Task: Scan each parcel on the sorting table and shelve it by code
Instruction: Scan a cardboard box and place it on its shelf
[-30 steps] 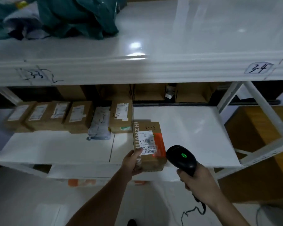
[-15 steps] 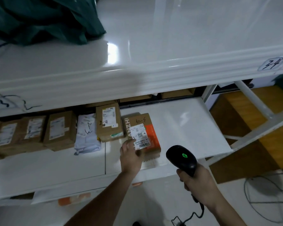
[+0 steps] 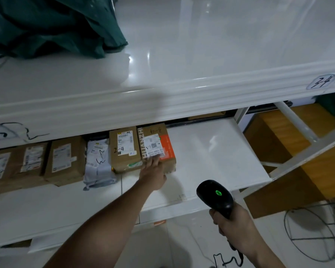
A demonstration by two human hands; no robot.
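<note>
A brown and orange cardboard parcel (image 3: 156, 144) with a white label lies on the lower white shelf (image 3: 211, 157), at the right end of a row of parcels. My left hand (image 3: 153, 172) reaches in with straight fingers and presses on the parcel's near end. Beside it on the left stands a brown parcel marked 2-4 (image 3: 124, 149). My right hand (image 3: 234, 227) grips a black barcode scanner (image 3: 215, 196) with a green light, held below the shelf's front edge.
More brown boxes (image 3: 65, 159) and a grey mailer bag (image 3: 99, 161) fill the row leftward. The glossy upper shelf (image 3: 182, 55) bears a dark green bag (image 3: 46, 26) and a label 34 (image 3: 322, 82). A white diagonal brace (image 3: 306, 151) and a wire ring (image 3: 315, 229) lie right.
My left hand has pushed the orange parcel further back on the shelf, against the 2-4 parcel, and its fingers have straightened. The view has tilted up; the scanner stayed low.
</note>
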